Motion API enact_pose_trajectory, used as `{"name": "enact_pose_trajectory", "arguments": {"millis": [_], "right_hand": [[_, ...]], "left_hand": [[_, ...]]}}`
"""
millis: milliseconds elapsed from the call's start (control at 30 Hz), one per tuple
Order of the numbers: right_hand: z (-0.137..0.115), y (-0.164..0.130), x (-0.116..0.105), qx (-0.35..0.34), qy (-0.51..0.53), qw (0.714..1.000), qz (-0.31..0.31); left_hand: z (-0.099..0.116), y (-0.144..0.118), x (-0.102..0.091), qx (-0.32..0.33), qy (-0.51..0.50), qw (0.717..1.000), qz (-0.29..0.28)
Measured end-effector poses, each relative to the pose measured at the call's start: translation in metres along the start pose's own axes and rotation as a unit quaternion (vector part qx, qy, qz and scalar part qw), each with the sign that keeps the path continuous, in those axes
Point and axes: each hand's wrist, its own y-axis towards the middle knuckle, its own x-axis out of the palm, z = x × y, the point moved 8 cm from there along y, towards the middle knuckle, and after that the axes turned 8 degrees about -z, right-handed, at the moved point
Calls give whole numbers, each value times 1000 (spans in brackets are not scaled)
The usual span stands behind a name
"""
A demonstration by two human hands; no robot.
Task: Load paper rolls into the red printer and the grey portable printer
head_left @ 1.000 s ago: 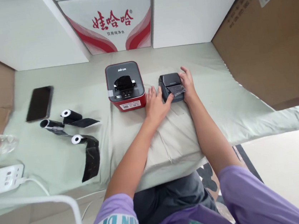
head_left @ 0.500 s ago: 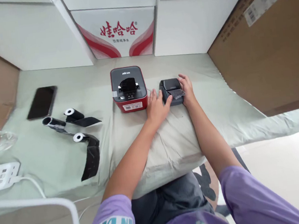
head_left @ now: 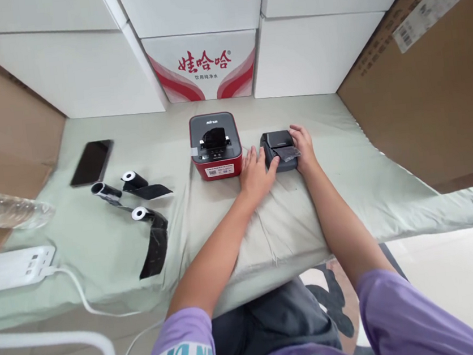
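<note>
A small dark grey portable printer [head_left: 284, 166] lies on the cloth-covered surface, a black strip of paper [head_left: 287, 153] sticking out of its front. My right hand [head_left: 304, 150] curls around its right side, with the fingertips at the back corner. On the other side my left hand [head_left: 257, 175] lies flat, fingers spread, its thumb against the printer's lower left corner. Just left of that hand stands a larger red and black label printer [head_left: 219, 169]. Black paper [head_left: 214, 138] comes up out of the slot in its top.
Several black paper rolls [head_left: 135, 180] lie partly unwound on the left. Beyond them are a phone [head_left: 92, 162], a plastic bottle [head_left: 13, 208] and a white power strip [head_left: 14, 270] with a cable. White boxes [head_left: 299, 56] line the back; a large cardboard box [head_left: 433, 104] stands right.
The view has turned to the left, so the bottle and power strip show more fully. Both hands stay in nearly the same place at the portable printer.
</note>
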Motion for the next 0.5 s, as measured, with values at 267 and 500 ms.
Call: {"name": "enact_pose_trajectory", "arguments": {"millis": [267,500], "right_hand": [[7,0,-6,14,27,999,35],[11,4,-5,18,39,999,1]], "left_hand": [[-1,1,2,4,4,1000,9],[-3,1,4,12,-6,1000,16]]}}
